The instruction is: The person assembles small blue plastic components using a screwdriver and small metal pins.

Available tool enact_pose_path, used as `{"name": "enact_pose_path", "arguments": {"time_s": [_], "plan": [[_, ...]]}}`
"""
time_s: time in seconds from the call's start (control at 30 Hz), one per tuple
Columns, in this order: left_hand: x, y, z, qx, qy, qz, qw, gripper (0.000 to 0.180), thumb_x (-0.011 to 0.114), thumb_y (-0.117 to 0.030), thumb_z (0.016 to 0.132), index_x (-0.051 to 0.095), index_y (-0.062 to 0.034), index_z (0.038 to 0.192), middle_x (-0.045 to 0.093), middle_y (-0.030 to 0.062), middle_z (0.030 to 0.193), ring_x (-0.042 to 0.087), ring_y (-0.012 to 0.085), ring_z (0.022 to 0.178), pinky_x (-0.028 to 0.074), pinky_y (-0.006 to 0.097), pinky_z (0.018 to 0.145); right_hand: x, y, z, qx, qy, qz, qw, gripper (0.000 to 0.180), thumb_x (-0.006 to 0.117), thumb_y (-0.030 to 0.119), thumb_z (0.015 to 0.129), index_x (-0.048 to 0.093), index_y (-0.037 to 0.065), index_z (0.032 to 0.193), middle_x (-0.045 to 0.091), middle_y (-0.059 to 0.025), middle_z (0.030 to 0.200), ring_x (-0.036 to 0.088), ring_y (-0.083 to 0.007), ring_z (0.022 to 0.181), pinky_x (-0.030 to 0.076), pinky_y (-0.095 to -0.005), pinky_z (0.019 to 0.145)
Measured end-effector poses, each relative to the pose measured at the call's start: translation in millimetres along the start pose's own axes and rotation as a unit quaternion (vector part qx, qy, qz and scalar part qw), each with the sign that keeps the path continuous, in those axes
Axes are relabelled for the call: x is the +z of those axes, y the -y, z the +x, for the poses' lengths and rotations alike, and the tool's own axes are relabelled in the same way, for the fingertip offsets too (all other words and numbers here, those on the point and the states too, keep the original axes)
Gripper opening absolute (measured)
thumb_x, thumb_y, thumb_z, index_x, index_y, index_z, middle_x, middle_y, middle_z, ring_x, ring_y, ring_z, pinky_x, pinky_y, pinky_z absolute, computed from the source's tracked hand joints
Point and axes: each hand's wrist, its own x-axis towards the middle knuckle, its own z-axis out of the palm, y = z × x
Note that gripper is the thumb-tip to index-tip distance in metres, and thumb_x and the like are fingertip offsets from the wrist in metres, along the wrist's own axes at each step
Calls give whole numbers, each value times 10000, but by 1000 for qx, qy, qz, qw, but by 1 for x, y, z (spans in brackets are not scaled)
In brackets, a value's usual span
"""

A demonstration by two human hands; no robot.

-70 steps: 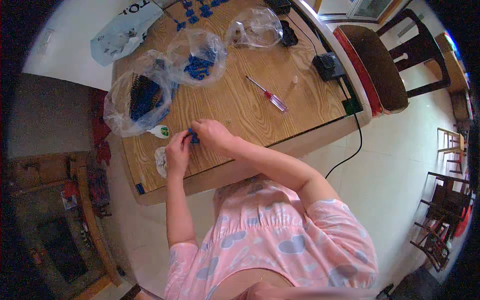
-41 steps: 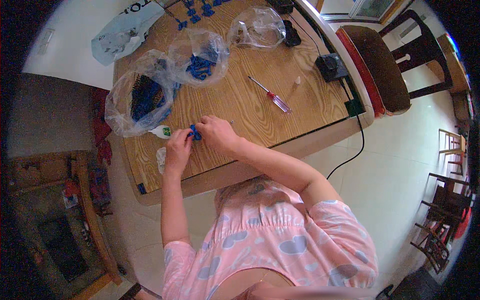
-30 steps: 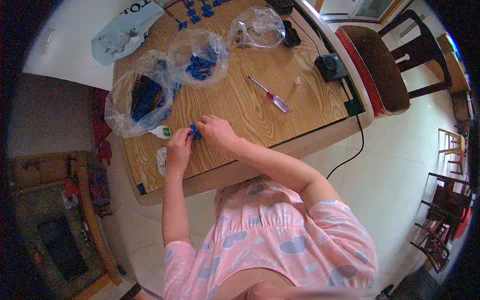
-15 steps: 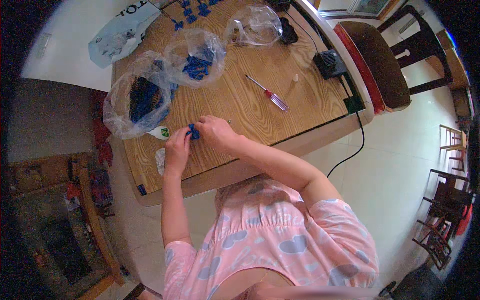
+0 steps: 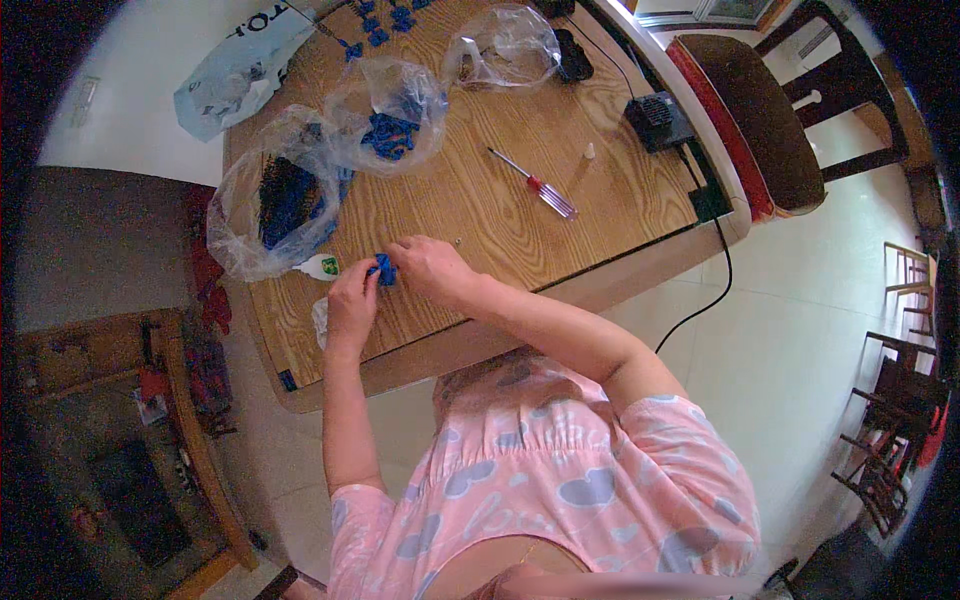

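Note:
Between my two hands, just above the near part of the wood-grain table (image 5: 480, 200), is a small blue plastic part (image 5: 387, 268). My left hand (image 5: 353, 298) pinches it from the left with thumb and fingertips. My right hand (image 5: 432, 270) is closed at its other side, the fingertips bent down over it. The fingers cover much of the part, so its exact shape is hidden. Beside my left hand lies a white bottle with a green label (image 5: 322, 266). A crumpled clear plastic piece (image 5: 320, 320) sits by my left wrist.
Clear bags of dark and blue parts (image 5: 290, 200) and blue parts (image 5: 390, 135) stand at the left. Another clear bag (image 5: 505, 50) is farther back, near several blue assemblies (image 5: 375, 25). A screwdriver (image 5: 540, 188), a small white cap (image 5: 589, 151) and a black adapter (image 5: 658, 120) lie rightward.
Both hands stay at nearly the same spot around the blue part. The part looks slightly turned between the fingers, and the whole view has shifted a little.

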Motion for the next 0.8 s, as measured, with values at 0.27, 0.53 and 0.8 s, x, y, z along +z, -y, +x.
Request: {"name": "enact_pose_path", "arguments": {"time_s": [0.27, 0.53, 0.8], "plan": [[-2, -1, -1, 8, -7, 21, 1000, 148, 587, -56, 859, 600, -11, 999, 641, 171, 959, 618, 348, 884, 496, 407, 757, 6, 0, 0, -2, -9, -4, 1000, 164, 565, 79, 777, 545, 19, 929, 591, -166, 857, 592, -366, 854, 496, -451, 722], [1, -2, -4, 16, -18, -7, 1000, 162, 584, -53, 858, 603, -7, 1012, 638, 170, 980, 609, 354, 914, 488, 409, 781, 13, 0, 1, -19, 5, 2, 1000, 159, 575, 87, 773, 554, 15, 914, 594, -167, 856, 597, -357, 841, 498, -436, 726], [6, 6, -9, 2, -29, 0, 1000, 176, 578, -40, 855, 608, -8, 1025, 638, 170, 1011, 609, 351, 937, 490, 412, 798, 22, 3, 3, 4, -1, 42, 999, 177, 568, 81, 793, 556, 15, 957, 604, -179, 881, 598, -375, 869, 490, -450, 736]]}}
